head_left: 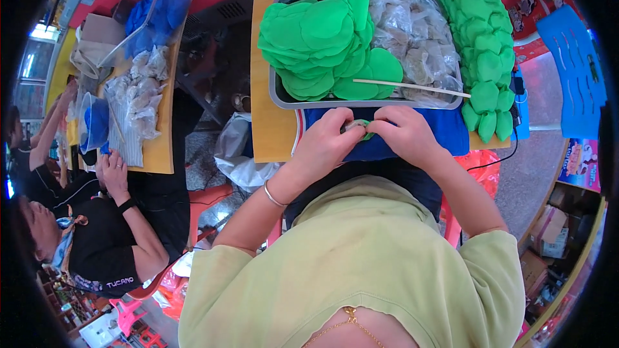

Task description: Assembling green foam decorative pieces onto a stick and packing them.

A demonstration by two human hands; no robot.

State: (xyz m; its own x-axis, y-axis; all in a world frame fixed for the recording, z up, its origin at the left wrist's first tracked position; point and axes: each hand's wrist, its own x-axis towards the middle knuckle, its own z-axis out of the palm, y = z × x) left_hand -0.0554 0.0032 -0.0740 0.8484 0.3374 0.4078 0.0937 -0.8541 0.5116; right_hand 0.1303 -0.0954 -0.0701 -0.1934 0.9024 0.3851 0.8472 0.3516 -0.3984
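Both hands pinch the small green dough piece (362,128) over the blue cloth (393,135), left hand (327,143) gripping from nine o'clock, right hand (403,132) from three o'clock, metal tray (276,93) at twelve.

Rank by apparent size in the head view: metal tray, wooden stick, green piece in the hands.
1. metal tray, largest by far.
2. wooden stick, long but thin.
3. green piece pinched between left hand and right hand, smallest, mostly hidden.
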